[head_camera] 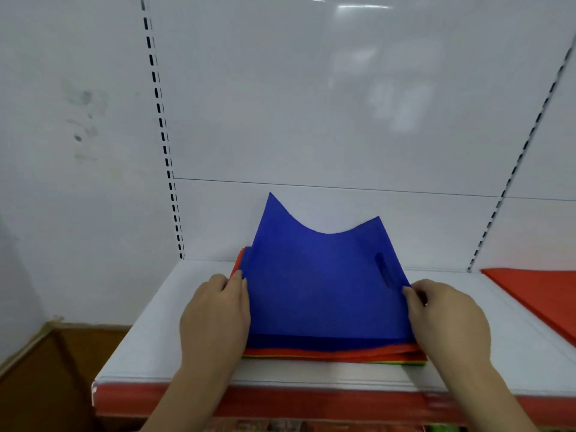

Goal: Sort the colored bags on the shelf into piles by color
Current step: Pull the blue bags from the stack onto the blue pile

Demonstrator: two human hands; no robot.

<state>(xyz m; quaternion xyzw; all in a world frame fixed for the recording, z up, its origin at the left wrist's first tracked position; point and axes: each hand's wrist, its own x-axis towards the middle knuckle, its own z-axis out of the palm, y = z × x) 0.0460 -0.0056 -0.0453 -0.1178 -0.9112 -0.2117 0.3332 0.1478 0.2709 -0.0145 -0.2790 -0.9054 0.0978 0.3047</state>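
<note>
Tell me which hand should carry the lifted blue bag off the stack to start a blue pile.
Left, probably: the left hand pinches the blue bag beside bare shelf; red bags lie beyond the right hand.

Blue bag [321, 282] lifted at far edge atop mixed stack [336, 355], red bag [542, 294] lying apart at right

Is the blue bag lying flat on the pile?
No, both hands lift the blue bag, its far edge raised off the pile.
</note>
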